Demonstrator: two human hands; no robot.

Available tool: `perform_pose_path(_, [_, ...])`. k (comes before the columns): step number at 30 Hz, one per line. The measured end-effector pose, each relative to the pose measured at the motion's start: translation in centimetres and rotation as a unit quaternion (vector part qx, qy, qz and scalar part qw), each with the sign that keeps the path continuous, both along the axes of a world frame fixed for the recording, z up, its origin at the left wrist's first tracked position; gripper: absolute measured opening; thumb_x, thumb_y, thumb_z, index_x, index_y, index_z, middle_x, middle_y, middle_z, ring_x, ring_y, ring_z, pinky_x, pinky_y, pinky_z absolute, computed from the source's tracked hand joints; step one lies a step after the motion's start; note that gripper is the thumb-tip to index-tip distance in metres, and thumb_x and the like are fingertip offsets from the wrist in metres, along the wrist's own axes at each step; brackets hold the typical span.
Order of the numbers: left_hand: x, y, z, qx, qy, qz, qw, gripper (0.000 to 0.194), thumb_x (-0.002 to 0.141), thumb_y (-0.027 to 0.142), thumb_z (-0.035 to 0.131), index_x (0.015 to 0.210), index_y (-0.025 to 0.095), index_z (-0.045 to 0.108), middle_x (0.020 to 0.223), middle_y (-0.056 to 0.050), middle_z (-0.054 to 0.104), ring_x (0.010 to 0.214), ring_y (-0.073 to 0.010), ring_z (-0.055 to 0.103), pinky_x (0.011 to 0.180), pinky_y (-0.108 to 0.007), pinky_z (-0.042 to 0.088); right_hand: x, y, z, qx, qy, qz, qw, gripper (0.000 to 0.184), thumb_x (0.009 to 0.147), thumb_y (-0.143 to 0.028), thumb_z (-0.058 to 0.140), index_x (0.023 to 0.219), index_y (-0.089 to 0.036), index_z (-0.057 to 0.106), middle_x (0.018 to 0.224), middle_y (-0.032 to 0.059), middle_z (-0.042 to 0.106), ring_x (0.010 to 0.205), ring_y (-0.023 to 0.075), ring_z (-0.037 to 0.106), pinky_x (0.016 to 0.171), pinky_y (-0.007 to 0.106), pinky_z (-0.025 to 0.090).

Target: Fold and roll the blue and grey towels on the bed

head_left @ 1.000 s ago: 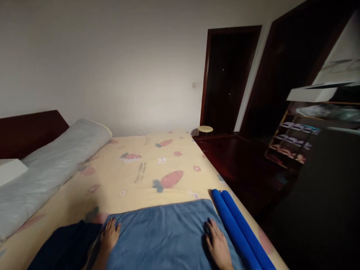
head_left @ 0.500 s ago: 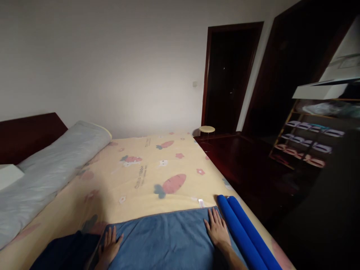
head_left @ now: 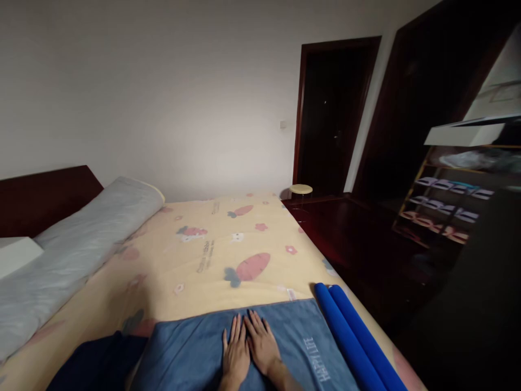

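A blue towel (head_left: 191, 353) with white lettering near its right edge lies spread on the bed at the bottom of the view. My left hand (head_left: 235, 353) and my right hand (head_left: 262, 343) both lie flat on its middle, side by side and touching, fingers stretched out toward the far hem. Neither hand holds anything. Two bright blue foam tubes (head_left: 350, 336) lie side by side just right of the towel. A dark navy cloth (head_left: 95, 366) lies at the towel's left edge.
The bed has a cream sheet (head_left: 211, 244) printed with carrots. A long grey bolster (head_left: 77, 244) runs along the dark headboard on the left. A small round stool (head_left: 300, 189) stands by a dark doorway. A shoe rack (head_left: 443, 212) stands at the right.
Both hands slid from the towel's left and right sides inward to meet at its middle. The towel's right part now lies smooth, showing its lettering.
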State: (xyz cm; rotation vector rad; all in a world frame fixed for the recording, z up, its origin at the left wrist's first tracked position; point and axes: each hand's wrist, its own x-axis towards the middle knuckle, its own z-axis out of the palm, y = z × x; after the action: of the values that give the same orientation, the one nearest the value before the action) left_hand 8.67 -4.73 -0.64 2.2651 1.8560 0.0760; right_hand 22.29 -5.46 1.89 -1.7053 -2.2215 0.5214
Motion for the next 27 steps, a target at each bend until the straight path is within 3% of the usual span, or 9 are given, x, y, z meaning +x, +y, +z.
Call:
perform_pose_path(3, [-2.4,0.6,-0.3,0.016,0.005,-0.006,1.0,0.056,0.095,0.036,0.025,0.151,0.03,0.023,0.161,0.001,0.018,0.149,-0.0227,0.017,0.121,-0.051,0.014,1.5,-0.4,-0.6,-0.018,-0.011,-0.014,1.0,0.058,0.098,-0.047,0.028,0.15,-0.022,0.032,0.158,0.0043,0.022,0.146,0.0264,0.021,0.119,0.047,0.017])
perform_pose_path(8, [-11.2,1.5,-0.2,0.073,0.08,0.132,0.985,0.056,0.096,0.041,0.024,0.151,0.027,0.026,0.161,-0.002,0.02,0.148,-0.022,0.021,0.12,-0.051,0.017,9.0,0.1,-1.6,0.011,-0.081,-0.149,0.985,0.062,0.097,-0.052,0.027,0.149,-0.018,0.034,0.158,0.0094,0.023,0.147,0.0262,0.019,0.119,0.052,0.014])
perform_pose_path(11, [-13.6,1.5,-0.3,0.085,0.099,0.156,0.979,0.057,0.097,0.043,0.022,0.151,0.028,0.025,0.161,-0.001,0.019,0.148,-0.0211,0.021,0.12,-0.051,0.017,11.4,0.1,-2.5,0.019,-0.097,-0.193,0.976,0.063,0.097,-0.051,0.027,0.15,-0.018,0.032,0.158,0.0091,0.025,0.147,0.0249,0.02,0.118,0.051,0.015])
perform_pose_path(17, [-13.6,1.5,-0.5,0.071,0.091,0.155,0.981,0.055,0.097,0.043,0.023,0.151,0.032,0.024,0.161,0.001,0.02,0.148,-0.02,0.019,0.12,-0.051,0.017,11.4,0.1,-3.6,0.018,-0.095,-0.195,0.976,0.063,0.097,-0.052,0.027,0.15,-0.019,0.031,0.159,0.0079,0.023,0.147,0.0239,0.018,0.118,0.05,0.014])
perform_pose_path(22, [-13.2,2.4,1.2,0.004,0.1,0.173,0.98,0.055,0.098,0.04,0.021,0.151,0.029,0.021,0.162,-0.001,0.015,0.149,-0.0203,0.016,0.118,-0.056,0.015,11.1,0.6,-3.2,0.011,-0.113,-0.202,0.973,0.061,0.096,-0.046,0.03,0.15,-0.016,0.031,0.159,0.0095,0.022,0.147,0.0254,0.018,0.118,0.051,0.013])
perform_pose_path(25, [-10.9,2.6,2.3,0.021,0.1,0.164,0.981,0.056,0.096,0.028,0.023,0.152,0.026,0.021,0.162,-0.004,0.017,0.15,-0.0219,0.014,0.118,-0.06,0.011,9.8,0.8,-2.4,0.018,-0.116,-0.217,0.969,0.059,0.096,-0.037,0.029,0.149,-0.011,0.032,0.158,0.0123,0.021,0.147,0.0273,0.018,0.118,0.052,0.013])
perform_pose_path(27, [-8.4,2.2,2.3,0.055,0.074,0.106,0.99,0.057,0.095,0.026,0.023,0.152,0.025,0.019,0.161,-0.004,0.016,0.15,-0.021,0.012,0.119,-0.056,0.01,8.2,0.7,-2.0,0.03,-0.098,-0.193,0.976,0.058,0.096,-0.034,0.026,0.15,-0.013,0.03,0.159,0.0108,0.021,0.147,0.0257,0.017,0.118,0.05,0.014])
